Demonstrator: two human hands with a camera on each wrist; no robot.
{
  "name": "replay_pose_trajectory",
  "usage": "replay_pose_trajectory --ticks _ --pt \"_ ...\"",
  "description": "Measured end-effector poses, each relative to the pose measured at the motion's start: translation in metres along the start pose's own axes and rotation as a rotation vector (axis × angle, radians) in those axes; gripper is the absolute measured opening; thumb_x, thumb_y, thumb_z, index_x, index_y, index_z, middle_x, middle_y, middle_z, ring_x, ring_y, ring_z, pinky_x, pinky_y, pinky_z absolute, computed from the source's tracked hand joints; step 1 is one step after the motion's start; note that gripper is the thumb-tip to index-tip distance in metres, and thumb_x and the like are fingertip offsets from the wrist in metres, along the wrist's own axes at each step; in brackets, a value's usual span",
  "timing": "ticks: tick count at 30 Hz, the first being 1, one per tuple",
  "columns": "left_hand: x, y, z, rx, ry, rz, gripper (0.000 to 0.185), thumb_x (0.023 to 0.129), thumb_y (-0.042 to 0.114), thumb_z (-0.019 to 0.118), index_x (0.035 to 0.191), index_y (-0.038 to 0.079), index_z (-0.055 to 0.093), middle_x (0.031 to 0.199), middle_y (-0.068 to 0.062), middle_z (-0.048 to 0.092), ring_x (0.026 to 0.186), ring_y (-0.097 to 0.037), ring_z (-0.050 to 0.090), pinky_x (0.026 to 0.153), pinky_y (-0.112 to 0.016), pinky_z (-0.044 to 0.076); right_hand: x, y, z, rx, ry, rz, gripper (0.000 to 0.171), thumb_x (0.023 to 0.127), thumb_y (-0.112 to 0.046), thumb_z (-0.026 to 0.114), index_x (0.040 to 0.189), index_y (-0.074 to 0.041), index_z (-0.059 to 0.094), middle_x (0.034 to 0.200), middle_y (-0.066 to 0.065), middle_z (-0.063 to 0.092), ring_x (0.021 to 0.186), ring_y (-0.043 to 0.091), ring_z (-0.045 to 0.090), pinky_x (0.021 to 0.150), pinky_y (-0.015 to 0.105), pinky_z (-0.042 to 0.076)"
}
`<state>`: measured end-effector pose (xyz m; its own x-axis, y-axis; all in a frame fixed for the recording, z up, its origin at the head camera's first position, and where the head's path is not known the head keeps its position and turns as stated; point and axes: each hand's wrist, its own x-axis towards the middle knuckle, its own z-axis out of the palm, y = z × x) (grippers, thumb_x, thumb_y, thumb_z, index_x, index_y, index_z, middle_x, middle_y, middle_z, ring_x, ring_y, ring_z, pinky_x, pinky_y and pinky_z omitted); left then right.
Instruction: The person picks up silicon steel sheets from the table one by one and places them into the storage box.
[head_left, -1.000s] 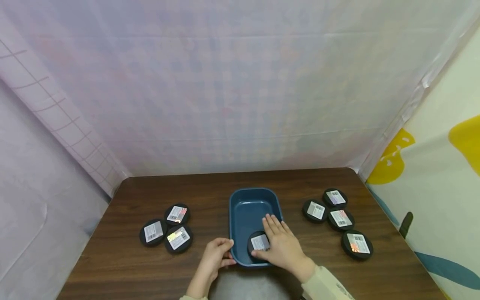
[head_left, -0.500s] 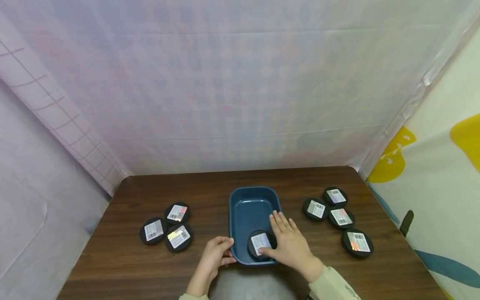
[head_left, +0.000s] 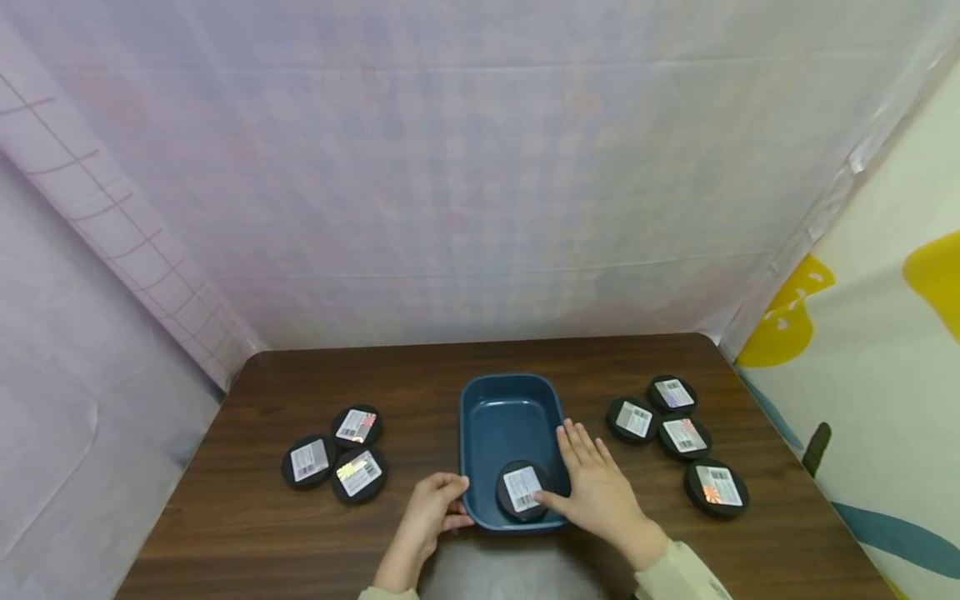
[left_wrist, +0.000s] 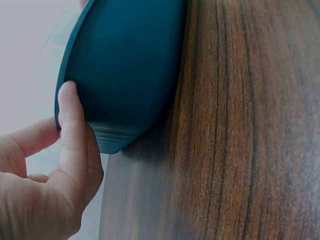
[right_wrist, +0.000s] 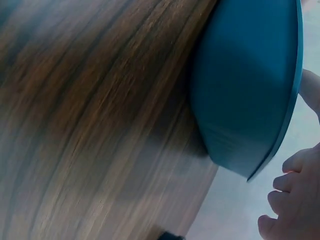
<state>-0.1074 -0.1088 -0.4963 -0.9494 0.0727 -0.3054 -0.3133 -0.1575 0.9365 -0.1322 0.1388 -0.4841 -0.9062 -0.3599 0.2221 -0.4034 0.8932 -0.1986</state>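
Note:
A deep blue rectangular tray (head_left: pixel 498 429) stands at the front middle of the table. Inside it, by the near end, lies a flat round black container (head_left: pixel 522 492) with a white barcode label. My left hand (head_left: pixel 430 512) pinches the tray's near left rim; the left wrist view shows its fingers (left_wrist: pixel 70 115) against the outer wall and the thumb on the other side. Over the tray's right rim is my right hand (head_left: pixel 600 493), fingers straight and thumb reaching to the container's label. In the right wrist view that hand (right_wrist: pixel 300 195) is partly cut off beyond the tray.
Three similar labelled black containers (head_left: pixel 358 475) lie close together on the left of the brown wooden table (head_left: pixel 420 400). Several more (head_left: pixel 683 437) lie on the right. A pale cloth backdrop (head_left: pixel 480 208) rises behind the far table edge.
My right hand has slid to the right, off the tray's inside toward its right rim, uncovering more of the container. My left hand keeps its grip on the rim.

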Motion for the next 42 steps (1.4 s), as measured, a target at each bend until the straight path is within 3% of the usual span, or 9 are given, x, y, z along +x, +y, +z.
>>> replay_pose_trajectory --ticks 10,25,42 --pt "-0.005 0.007 0.001 0.001 0.015 -0.001 0.028 0.092 0.009 0.053 0.105 -0.015 0.048 0.071 -0.004 0.050 0.060 -0.012 0.050 0.054 -0.026 0.056 -0.006 0.014 -0.001 -0.016 0.011 0.007 0.100 0.073 -0.063 0.065 0.140 0.005 0.033 0.145 0.022 0.031 0.135 0.035 0.028 0.111 0.051 0.023" --pt "-0.001 0.002 0.001 -0.001 0.007 -0.013 0.028 0.092 0.008 0.053 0.105 -0.016 0.048 0.073 -0.005 0.050 0.059 -0.013 0.051 0.054 -0.027 0.056 -0.018 0.045 -0.016 -0.013 0.011 0.091 0.100 0.076 -0.065 0.060 0.140 0.008 0.032 0.147 0.023 0.027 0.134 0.039 0.027 0.109 0.055 0.022" --pt "-0.003 0.003 0.002 -0.003 0.009 -0.011 0.028 0.092 0.008 0.053 0.105 -0.016 0.048 0.070 -0.004 0.049 0.059 -0.012 0.051 0.054 -0.026 0.056 -0.027 0.060 -0.024 -0.015 0.005 0.136 0.101 0.076 -0.064 0.061 0.140 0.008 0.029 0.146 0.026 0.026 0.135 0.041 0.023 0.108 0.059 0.020"
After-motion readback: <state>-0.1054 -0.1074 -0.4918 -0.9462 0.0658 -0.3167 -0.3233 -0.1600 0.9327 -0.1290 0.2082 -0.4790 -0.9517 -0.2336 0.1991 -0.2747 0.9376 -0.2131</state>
